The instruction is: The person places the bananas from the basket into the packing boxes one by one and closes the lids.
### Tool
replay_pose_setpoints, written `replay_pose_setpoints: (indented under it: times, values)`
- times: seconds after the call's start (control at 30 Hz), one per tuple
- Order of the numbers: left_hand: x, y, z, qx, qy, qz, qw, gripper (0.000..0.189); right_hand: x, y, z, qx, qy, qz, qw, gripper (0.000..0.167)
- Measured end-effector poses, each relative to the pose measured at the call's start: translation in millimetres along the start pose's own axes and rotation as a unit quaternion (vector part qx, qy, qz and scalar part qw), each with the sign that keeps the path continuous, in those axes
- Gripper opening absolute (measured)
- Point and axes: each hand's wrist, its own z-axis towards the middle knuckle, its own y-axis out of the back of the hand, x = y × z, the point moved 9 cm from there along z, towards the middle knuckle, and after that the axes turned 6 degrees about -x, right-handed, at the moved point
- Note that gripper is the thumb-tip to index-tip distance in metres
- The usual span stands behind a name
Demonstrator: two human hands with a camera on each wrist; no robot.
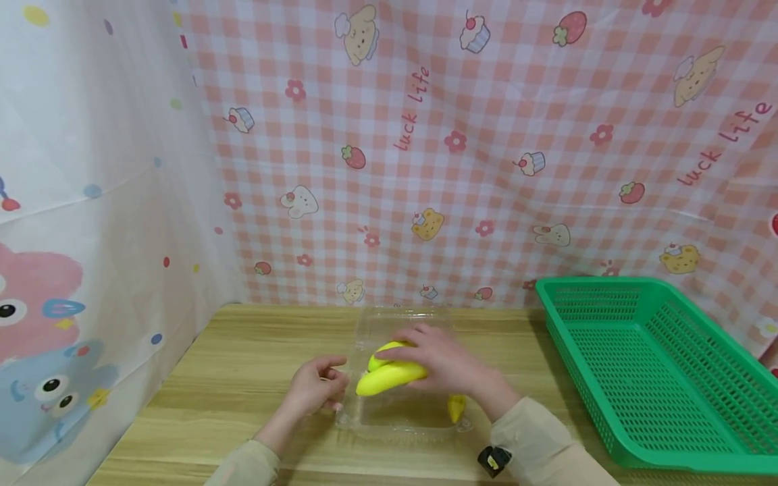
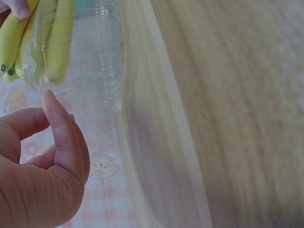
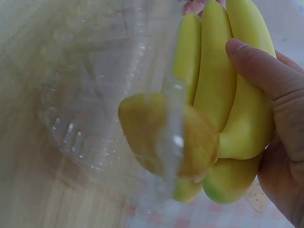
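A pink-and-white checked cloth hangs in soft folds at the back, printed with cupcakes, strawberries and small animals; a white cloth with cartoon figures covers the left side. Below them spreads a table with a streaky wood grain. The green basket on its right is a rectangular tray of slotted plastic with a thick smooth rim. Near the middle sits a clear plastic container, thin-walled, shiny and ribbed. The bananas are over it, smooth, plump and gently curved, one tip tinged green; glare on the plastic makes it hard to say whether they rest on its floor. A small yellow, tapering piece shows at the container's near right corner.

The right hand is closed around the bananas, its thumb laid across them. The left hand holds nothing, its fingers loosely bent just beside the container's left wall.
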Motion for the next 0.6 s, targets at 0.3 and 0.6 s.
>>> replay_pose_setpoints:
  times: [0.3,0.6]
  values:
    - [-0.4,0.7,-0.9,-0.003,0.0,-0.001,1.0,0.044,-1,-19,-4.4,0.02,-0.016,0.015,0.9996,0.063]
    - [-0.5,0.4,-1.1,-0.006,0.001,-0.004,1.0,0.044,-2,-36,-8.1,0.051,-0.042,0.013,0.9977,0.063]
